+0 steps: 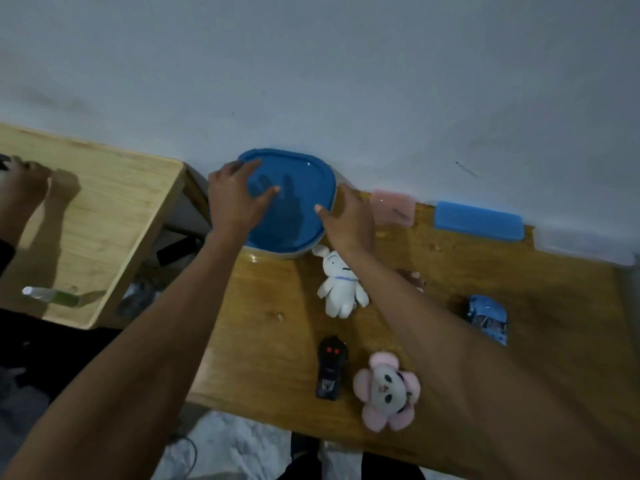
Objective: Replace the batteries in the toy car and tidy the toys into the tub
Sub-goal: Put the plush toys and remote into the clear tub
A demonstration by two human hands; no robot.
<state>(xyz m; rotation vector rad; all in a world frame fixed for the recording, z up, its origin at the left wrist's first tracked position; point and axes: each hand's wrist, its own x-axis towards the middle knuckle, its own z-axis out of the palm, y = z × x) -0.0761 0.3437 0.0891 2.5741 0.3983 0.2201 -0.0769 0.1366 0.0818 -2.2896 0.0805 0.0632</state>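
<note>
Head view gives us a long wooden surface (277, 306) set against a pale wall (346, 64), with a lighter wooden tray-like top (114, 209) beside it on the left, where another person's hand (24, 181) rests near the far corner. At the back of the surface, touching the wall, we see the tub (277, 253), closed by its blue lid (294, 188). Both our hands are on that lid: the left hand (235, 199) lies over its left edge with fingers (251, 166) spread, and the right hand (349, 216) reaches to its right edge with fingers (320, 210) extended; we cannot tell whether either grips the rim or only presses on it. Along the wall to the right lie a blue box (479, 220) and a pink box (393, 206). Just in front of the tub lies a white plush rabbit (341, 282). Near the front edge sits a pink plush flower toy (388, 391), and just to its left a black remote control (331, 367). The blue toy car (488, 318) rests well to the right, apart from the rest, beyond our right forearm. A small bottle (52, 295) lies on the lighter top.
</note>
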